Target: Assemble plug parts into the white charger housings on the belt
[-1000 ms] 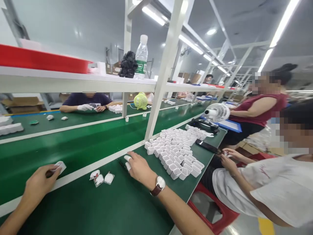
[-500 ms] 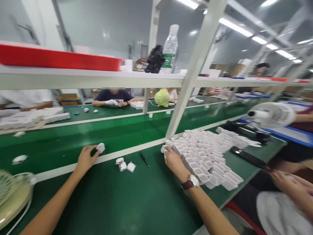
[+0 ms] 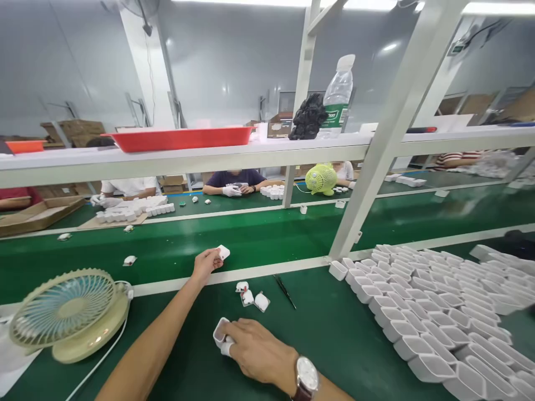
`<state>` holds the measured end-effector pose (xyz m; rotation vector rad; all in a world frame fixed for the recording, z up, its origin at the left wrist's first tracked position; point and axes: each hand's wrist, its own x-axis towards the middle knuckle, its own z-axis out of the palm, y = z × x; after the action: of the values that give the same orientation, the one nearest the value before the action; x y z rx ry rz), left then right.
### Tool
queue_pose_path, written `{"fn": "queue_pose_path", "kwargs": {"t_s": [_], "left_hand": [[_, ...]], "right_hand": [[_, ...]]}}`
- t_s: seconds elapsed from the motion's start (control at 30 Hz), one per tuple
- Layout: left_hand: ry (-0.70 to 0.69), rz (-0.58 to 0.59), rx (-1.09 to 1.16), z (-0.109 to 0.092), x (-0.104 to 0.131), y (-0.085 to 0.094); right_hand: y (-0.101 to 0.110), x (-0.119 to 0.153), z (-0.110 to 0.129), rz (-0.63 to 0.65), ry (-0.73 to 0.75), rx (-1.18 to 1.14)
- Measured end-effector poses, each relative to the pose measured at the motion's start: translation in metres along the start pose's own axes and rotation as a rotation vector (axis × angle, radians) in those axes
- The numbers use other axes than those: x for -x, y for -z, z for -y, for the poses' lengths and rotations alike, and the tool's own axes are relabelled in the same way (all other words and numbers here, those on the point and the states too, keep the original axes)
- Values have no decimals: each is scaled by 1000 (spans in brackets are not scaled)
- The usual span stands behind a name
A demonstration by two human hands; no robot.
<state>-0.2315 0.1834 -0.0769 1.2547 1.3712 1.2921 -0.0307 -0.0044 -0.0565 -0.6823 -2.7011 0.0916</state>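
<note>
My left hand (image 3: 205,264) is closed on a small white plastic piece (image 3: 224,252), pinched at the fingertips over the green belt's near edge. My right hand (image 3: 259,348), with a watch at the wrist, grips a hollow white plastic shell (image 3: 219,331) low over the green tabletop. One of its fingers bears a white cover. Between the hands and slightly right lie a few small white pieces with red marks (image 3: 247,297). Beside these rests a pair of dark tweezers (image 3: 285,291).
Many white shells (image 3: 434,320) stand in rows at right. A desk fan (image 3: 69,314) and its cord occupy the left. A slanted post (image 3: 376,167) carries a shelf with a red tray (image 3: 184,139) and a bottle (image 3: 337,97). Co-workers sit across the green belt (image 3: 175,248).
My right hand has left the rows of shells and come left and nearer with one shell. My left hand still holds its white piece. The view has turned left.
</note>
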Motion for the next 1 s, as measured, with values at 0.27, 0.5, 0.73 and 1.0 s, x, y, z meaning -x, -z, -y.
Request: {"fn": "queue_pose_path", "kwargs": {"t_s": [0.27,0.5,0.73,1.0], "left_hand": [[15,11,20,-4,2,3],[-177,19,-277,-5,17,6],[-302,-11,-406,-32,49,8],[-136,360,-498,-44,145,53]], "right_hand": [[26,15,-35,-68,-181,-11],[29,44,-77,-132,-454,-96],[26,47,-72,-109,-469,-110],[29,45,-66,-12,-511,-102]]}}
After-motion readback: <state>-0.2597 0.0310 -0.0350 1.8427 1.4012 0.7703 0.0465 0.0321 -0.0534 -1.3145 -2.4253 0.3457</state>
